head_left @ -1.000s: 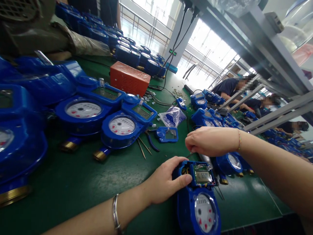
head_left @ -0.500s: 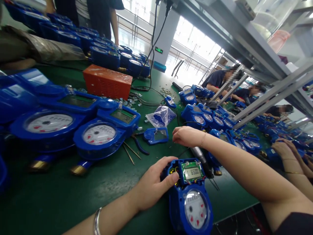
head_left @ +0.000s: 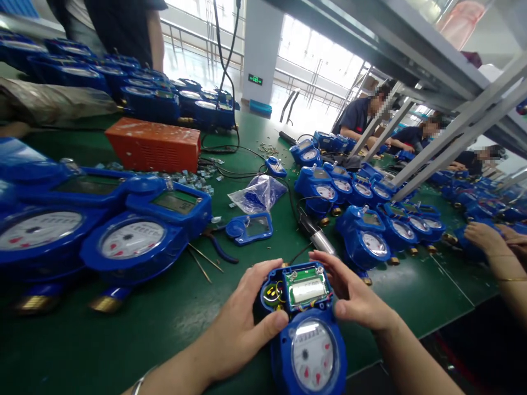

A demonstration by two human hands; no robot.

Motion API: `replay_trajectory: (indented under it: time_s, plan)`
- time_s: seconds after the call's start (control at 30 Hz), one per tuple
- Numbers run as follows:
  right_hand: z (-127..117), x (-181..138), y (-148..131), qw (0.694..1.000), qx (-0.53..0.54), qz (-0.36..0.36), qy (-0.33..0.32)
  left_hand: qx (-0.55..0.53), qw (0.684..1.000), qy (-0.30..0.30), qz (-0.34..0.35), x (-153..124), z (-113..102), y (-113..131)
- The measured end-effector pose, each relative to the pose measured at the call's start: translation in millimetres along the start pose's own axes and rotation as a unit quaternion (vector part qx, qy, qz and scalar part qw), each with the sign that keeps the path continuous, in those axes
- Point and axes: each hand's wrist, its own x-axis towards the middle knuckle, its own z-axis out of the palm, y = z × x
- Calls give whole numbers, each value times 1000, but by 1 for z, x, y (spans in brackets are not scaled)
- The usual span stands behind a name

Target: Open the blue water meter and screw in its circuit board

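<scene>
A blue water meter (head_left: 307, 323) lies on the green table (head_left: 164, 323) right in front of me, its top cover off so the small circuit board and display (head_left: 307, 288) show. My left hand (head_left: 242, 323) wraps its left side, thumb pressed near the dial. My right hand (head_left: 356, 296) cups its right side, fingers curled against the housing. A loose blue cover (head_left: 250, 227) lies just behind, and a metal-tipped electric screwdriver (head_left: 315, 233) lies on the table beyond my right hand.
Big blue meters (head_left: 132, 241) crowd the left. An orange box (head_left: 154, 145), a plastic bag of parts (head_left: 257, 193), pliers (head_left: 218, 247) and cables lie behind. Rows of small meters (head_left: 370, 219) fill the right. A co-worker's hand (head_left: 488, 238) reaches in; people sit further back.
My right hand left the spot above the screwdriver and came down onto the meter's right side. The screwdriver now lies free on the table. The view shifted left.
</scene>
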Motion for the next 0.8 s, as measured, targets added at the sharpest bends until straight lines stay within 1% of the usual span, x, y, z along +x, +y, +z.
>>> replay_trajectory:
  time_s: [0.07,0.13,0.23,0.3,0.4,0.47,0.6,0.7,0.8]
  plan:
    - [10,-3,6,993,116,9,0,20,1000,5,2,1,-1,6]
    - [17,-1,8,979,204,9,7,40,999,9,-1,3,-1,13]
    - [21,5,10,969,246,-3,4,64,998,13,-12,6,0,24]
    - [22,9,11,970,242,-14,2,84,996,14,-12,8,0,30]
    - [24,12,13,980,193,-50,27,105,994,1,-8,9,0,36]
    - [27,12,13,981,177,-70,44,103,995,-10,-8,10,0,38]
    - [33,11,14,979,182,-72,51,91,995,-23,-20,10,0,38]
    - [36,9,14,984,151,-73,65,76,996,-45,-28,10,-2,38]
    - [38,6,14,986,116,-85,83,58,996,-66,-18,11,-5,40]
